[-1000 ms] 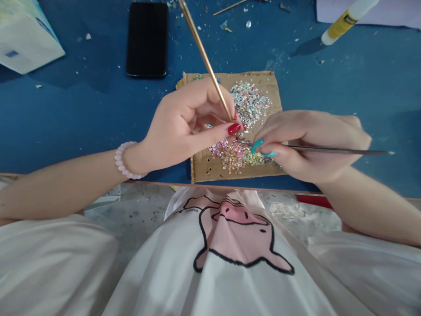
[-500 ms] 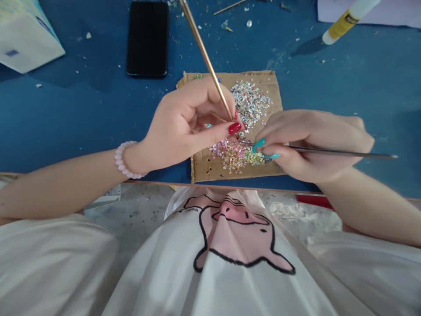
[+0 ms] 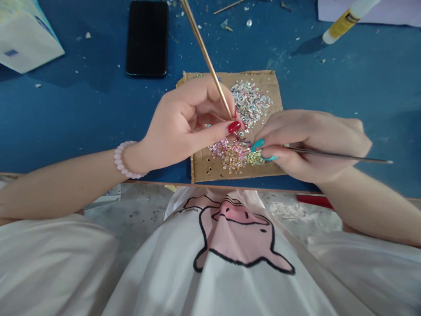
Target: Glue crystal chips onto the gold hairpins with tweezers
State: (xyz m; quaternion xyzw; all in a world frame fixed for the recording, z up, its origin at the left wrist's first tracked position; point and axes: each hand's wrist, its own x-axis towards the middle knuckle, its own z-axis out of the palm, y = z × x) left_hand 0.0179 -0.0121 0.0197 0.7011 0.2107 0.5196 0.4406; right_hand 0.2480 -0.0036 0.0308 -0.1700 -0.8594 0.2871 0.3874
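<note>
A piece of brown cardboard [image 3: 205,166] lies on the blue table near its front edge. Piles of tiny sequins cover it: silvery ones [image 3: 251,101] at the back, pink and gold ones [image 3: 232,156] at the front. My left hand [image 3: 184,125], with red nails and a bead bracelet, pinches a long golden stick [image 3: 202,46] whose tip points down into the sequins. My right hand [image 3: 312,142], with teal nails, is closed on a thin metal tool [image 3: 342,154] lying almost level, its point at the coloured pile. The two tips meet between my fingers.
A black phone [image 3: 147,38] lies at the back left, a white box [image 3: 23,37] at the far left. A glue stick [image 3: 348,18] rests on white paper at the back right. Small scraps dot the blue table [image 3: 329,83].
My right hand has tilted slightly, so the metal tool's far end has dropped a little. My left hand and the golden stick have barely moved.
</note>
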